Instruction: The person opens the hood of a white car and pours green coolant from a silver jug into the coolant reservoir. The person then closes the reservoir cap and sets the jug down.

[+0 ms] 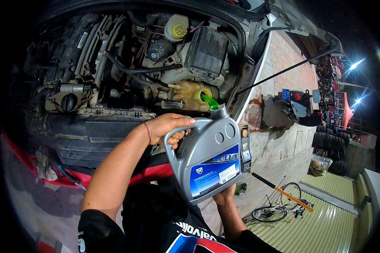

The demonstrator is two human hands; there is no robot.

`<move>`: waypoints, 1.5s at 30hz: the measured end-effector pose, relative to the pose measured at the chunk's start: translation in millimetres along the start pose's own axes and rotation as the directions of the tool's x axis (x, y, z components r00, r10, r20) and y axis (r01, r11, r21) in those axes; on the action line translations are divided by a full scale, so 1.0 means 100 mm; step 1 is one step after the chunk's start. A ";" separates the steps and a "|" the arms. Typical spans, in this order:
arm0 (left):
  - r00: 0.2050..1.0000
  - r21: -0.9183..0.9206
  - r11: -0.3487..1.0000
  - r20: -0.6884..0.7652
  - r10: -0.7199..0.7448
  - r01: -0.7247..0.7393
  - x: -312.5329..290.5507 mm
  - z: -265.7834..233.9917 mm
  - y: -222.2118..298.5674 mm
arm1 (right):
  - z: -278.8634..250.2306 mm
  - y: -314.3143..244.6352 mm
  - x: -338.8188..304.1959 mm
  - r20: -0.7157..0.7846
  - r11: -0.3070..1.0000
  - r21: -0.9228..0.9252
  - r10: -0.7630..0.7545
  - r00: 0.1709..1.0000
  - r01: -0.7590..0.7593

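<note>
A grey plastic coolant jug with a blue label tilts over the engine bay. Its open neck is at the mouth of a yellowed coolant reservoir, and bright green coolant streams from one into the other. My left hand is closed around the jug's handle, thumb on top. Beneath the jug's lower end, my right hand bears its weight; most of its fingers are hidden behind the jug.
Beyond the reservoir sit a black box and a white tank with a yellow cap. A black oil cap tops the engine at left. A thin prop rod crosses at right. Farther off are a motorcycle and a bicycle.
</note>
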State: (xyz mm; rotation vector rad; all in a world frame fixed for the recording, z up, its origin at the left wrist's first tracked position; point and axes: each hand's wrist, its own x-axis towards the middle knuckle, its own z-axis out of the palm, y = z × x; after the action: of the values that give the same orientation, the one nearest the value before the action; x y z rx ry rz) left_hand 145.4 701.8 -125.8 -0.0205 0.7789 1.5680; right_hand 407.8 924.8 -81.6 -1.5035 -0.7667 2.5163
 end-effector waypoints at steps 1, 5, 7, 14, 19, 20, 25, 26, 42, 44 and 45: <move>1.000 -0.001 1.000 0.002 -0.002 0.002 0.00 0.00 0.00 | -0.04 0.00 0.01 -0.004 1.000 0.001 -0.002 1.000 0.002; 1.000 -0.018 1.000 0.014 -0.010 0.010 0.01 -0.01 0.00 | -0.26 -0.02 0.09 0.030 1.000 -0.018 0.015 0.999 -0.015; 1.000 -0.018 1.000 0.010 -0.011 0.011 0.01 -0.01 0.00 | -0.30 -0.02 0.11 0.028 1.000 -0.009 0.013 1.000 -0.013; 1.000 0.006 1.000 0.011 0.021 -0.021 0.00 -0.01 -0.02 | -0.30 -0.01 0.09 0.010 1.000 -0.023 0.006 1.000 -0.006; 1.000 0.015 1.000 -0.001 -0.007 0.007 -0.03 0.01 0.02 | -0.33 0.02 0.07 0.022 1.000 -0.013 -0.011 1.000 0.011; 1.000 0.001 1.000 0.007 0.005 -0.005 -0.02 0.02 0.02 | -0.30 0.05 0.06 0.031 1.000 0.007 -0.023 0.999 0.023; 1.000 0.001 1.000 -0.015 -0.018 0.018 -0.01 0.07 0.08 | -0.26 0.01 0.00 0.029 0.998 0.061 0.019 0.999 -0.020; 0.999 0.007 1.000 -0.044 -0.030 0.030 -0.02 0.06 0.08 | -0.26 0.01 0.01 0.071 0.997 0.074 0.006 0.997 -0.011; 0.996 -0.043 0.997 -0.064 -0.069 0.066 -0.02 0.06 0.09 | -0.23 0.04 0.00 -0.031 0.995 0.099 -0.017 0.999 0.020; 0.995 -0.047 0.996 -0.065 -0.072 0.069 -0.01 0.06 0.09 | -0.24 0.03 0.00 -0.018 0.995 0.102 -0.021 1.000 0.023; 0.995 -0.045 0.996 -0.068 -0.073 0.070 -0.01 0.06 0.09 | -0.22 0.02 0.00 -0.013 0.994 0.111 -0.022 1.000 0.023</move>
State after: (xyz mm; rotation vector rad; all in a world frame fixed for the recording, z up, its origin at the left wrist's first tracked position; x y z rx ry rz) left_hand 140.3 704.0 -116.6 -0.1334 0.7903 1.5218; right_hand 427.3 930.6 -90.9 -1.4644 -0.6273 2.4870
